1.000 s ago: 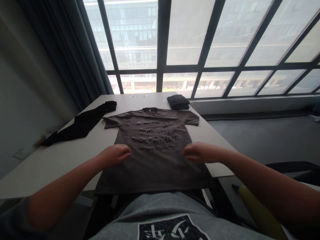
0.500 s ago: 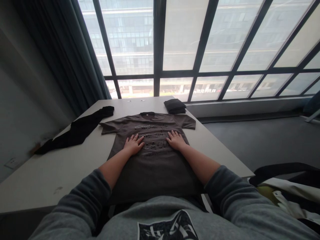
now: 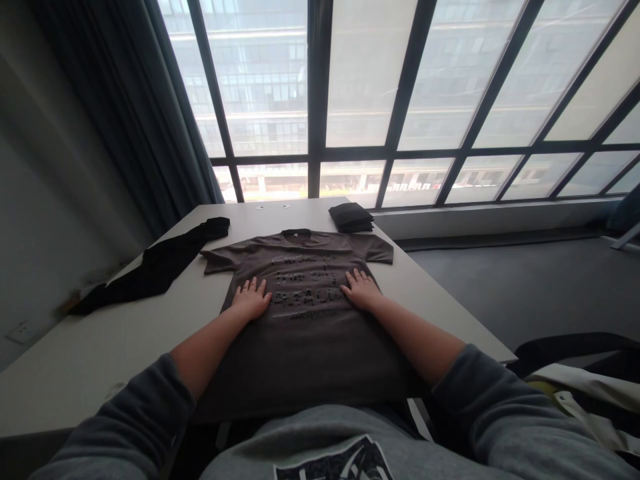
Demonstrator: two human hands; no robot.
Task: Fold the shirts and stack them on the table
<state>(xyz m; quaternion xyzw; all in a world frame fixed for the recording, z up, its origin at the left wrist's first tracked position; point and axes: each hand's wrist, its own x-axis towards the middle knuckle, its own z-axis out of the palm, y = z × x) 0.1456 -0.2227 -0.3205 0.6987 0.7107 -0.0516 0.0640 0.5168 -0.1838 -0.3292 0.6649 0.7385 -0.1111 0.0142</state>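
The left hand (image 3: pixel 251 300) and right hand (image 3: pixel 361 291) are hiding patches of the T-shirt (image 3: pixel 310 357), its lowest print (image 3: pixel 315 313) is appearing unreadably small, and the bottom edge is cutting off the sweatshirt (image 3: pixel 300 433).

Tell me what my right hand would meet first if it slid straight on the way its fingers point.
Your right hand would meet more of the brown shirt it appears to rest on, likely its upper lettering, though the exact angle is unclear.
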